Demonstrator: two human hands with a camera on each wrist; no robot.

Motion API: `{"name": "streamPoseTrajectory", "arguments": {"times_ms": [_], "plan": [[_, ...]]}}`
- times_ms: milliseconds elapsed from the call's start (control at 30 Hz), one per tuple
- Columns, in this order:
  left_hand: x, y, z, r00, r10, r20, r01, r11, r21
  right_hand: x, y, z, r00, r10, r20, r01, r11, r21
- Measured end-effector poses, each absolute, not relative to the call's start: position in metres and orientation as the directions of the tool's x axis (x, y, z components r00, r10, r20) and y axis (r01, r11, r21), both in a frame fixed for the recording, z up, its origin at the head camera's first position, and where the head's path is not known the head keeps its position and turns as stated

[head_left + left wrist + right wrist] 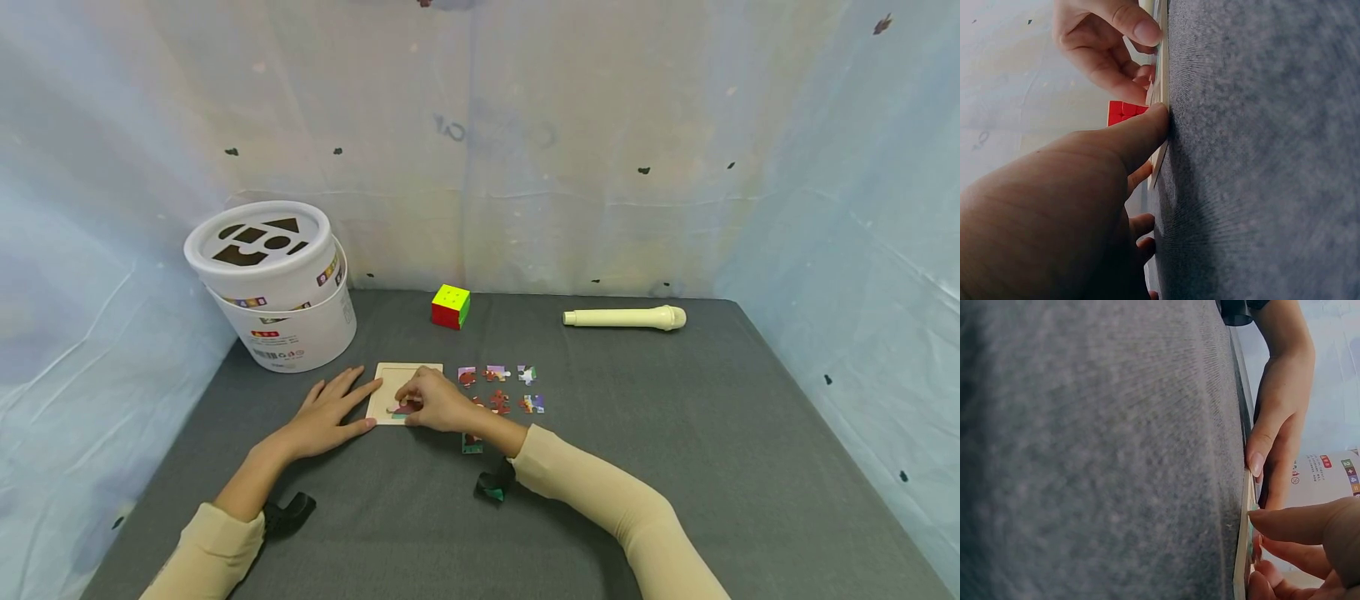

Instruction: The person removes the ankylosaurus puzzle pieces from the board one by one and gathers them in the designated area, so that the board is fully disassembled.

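In the head view a pale wooden puzzle board [388,377] lies flat on the table, with a few coloured pieces at its lower edge. My left hand [327,420] rests flat at its left side, fingers spread; the thumb touches the lower left corner and the index finger the left edge. My right hand [437,402] is over the board with curled fingers, pinching a small puzzle piece [1257,548] low against the surface. Its thumb reaches the near edge in the right wrist view. The palm hides much of the board. Loose jigsaw pieces [498,402] lie just right of it.
A white lidded bucket [307,333] with shape cut-outs stands at the back left. Behind the board sits a toy cube [450,308] with yellow, red and green sides. A cream toy microphone [622,317] lies at the back right, near the cloth backdrop.
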State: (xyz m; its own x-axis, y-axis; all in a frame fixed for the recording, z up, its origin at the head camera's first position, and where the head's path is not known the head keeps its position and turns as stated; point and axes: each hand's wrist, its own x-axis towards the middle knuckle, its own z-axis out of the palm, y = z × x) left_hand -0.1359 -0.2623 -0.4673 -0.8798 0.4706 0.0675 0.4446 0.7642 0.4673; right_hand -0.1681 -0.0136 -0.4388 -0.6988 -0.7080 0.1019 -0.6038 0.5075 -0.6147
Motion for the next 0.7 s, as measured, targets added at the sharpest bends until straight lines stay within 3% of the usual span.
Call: {"name": "streamPoseTrajectory", "arguments": {"times_ms": [267, 700], "plan": [[-0.1337, -0.2612, -0.4617, -0.891, 0.454, -0.003, 0.403, 0.793, 0.456, -0.1688, -0.0143, -0.4414, -0.709, -0.695, 0.123, -0.559, 0.448, -0.698], [-0.1331, -0.2603, -0.4595, -0.891, 0.453, -0.003, 0.402, 0.794, 0.456, -0.1651, -0.016, -0.4404, -0.742, -0.658, 0.126, -0.484, 0.397, -0.78]]}}
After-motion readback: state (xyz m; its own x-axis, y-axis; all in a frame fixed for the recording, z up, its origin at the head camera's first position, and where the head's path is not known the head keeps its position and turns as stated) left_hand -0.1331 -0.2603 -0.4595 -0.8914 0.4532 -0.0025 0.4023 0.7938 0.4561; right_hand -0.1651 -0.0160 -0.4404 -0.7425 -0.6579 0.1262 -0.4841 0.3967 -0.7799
